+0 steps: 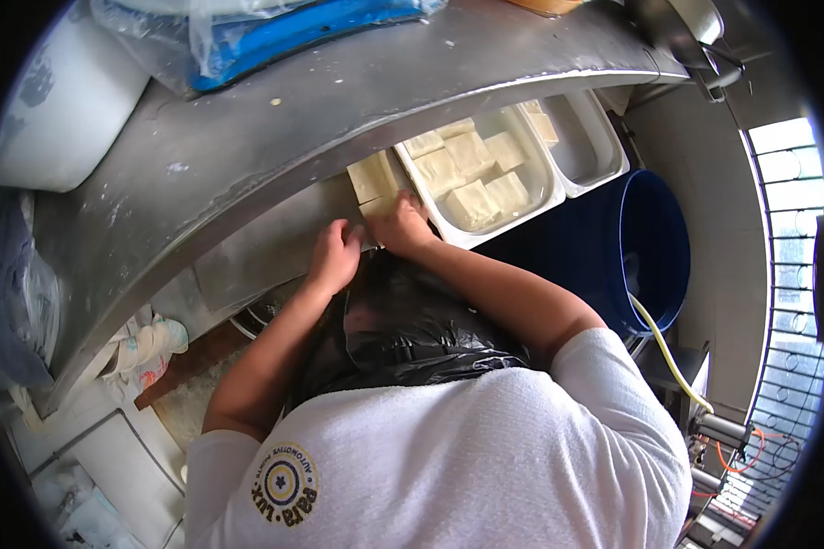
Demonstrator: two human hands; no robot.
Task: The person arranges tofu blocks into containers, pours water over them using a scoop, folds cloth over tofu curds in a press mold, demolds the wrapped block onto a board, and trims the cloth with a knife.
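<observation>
My right hand [401, 225] is at the near end of a short row of pale blocks that look like tofu [372, 177] on a metal surface under the shelf. Its fingers curl around the nearest block [373, 209], partly covering it. Just to the left, my left hand [335, 256] hovers close to the same block, fingers bent and a little apart, nothing visible in them. Right of the row stands a white tray [559, 196] of liquid with several similar blocks [468, 154].
A second white tray [604, 146] holds more blocks. Beyond it stands a blue barrel [655, 247] with a pale hose [659, 339]. A metal shelf [339, 87] overhangs the work surface, carrying a white bucket [69, 101] and a plastic-covered blue item [302, 37]. A black plastic apron [403, 311] covers my waist.
</observation>
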